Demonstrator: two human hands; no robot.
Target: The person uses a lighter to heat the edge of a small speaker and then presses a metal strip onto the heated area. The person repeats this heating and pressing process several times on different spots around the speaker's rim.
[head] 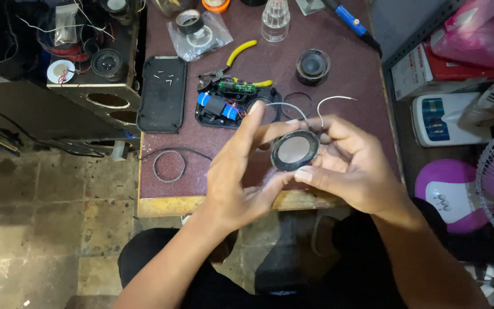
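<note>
My right hand (pixel 347 163) holds a small round black speaker driver (pixel 294 151) with a flat grey face, thumb under it and fingers curled behind it. Two thin white wires (pixel 327 103) rise from the driver. My left hand (pixel 241 171) touches the driver's left rim, thumb at its lower edge and fingers stretched up. Both hands hover over the near edge of the dark red table (pixel 338 74).
On the table lie an opened black casing with a circuit board and blue battery (pixel 230 106), a black cover plate with screws (pixel 162 93), yellow-handled pliers (pixel 232 60), another round driver (pixel 313 66), a rubber ring (pixel 169 165) and a bagged tape roll (pixel 196 31). Fans stand right.
</note>
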